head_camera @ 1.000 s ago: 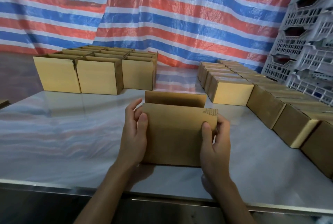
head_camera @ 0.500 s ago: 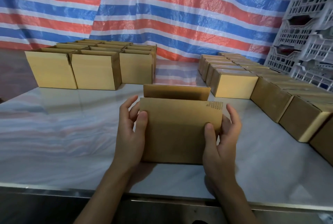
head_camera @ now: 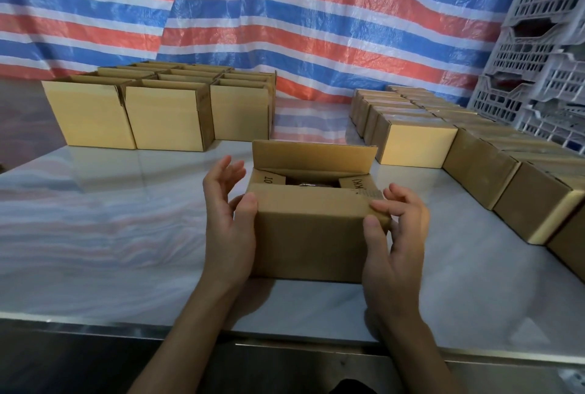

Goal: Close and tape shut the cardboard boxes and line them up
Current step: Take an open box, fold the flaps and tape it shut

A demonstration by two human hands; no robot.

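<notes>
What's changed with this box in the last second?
On the box, the near flap has been folded down over the opening. The left hand has lifted its fingers away, thumb on the front corner; the right hand pinches the folded edge. The far flap stays upright; the other boxes haven't moved.

The box (head_camera: 310, 235) is made of matt brown cardboard. The table (head_camera: 95, 235) is finished smooth and glossy, and the tarp (head_camera: 316, 29) is mirrored in it. The tarp is crinkled, faintly shiny plastic; the crates (head_camera: 538, 45) are moulded grey plastic.
</notes>
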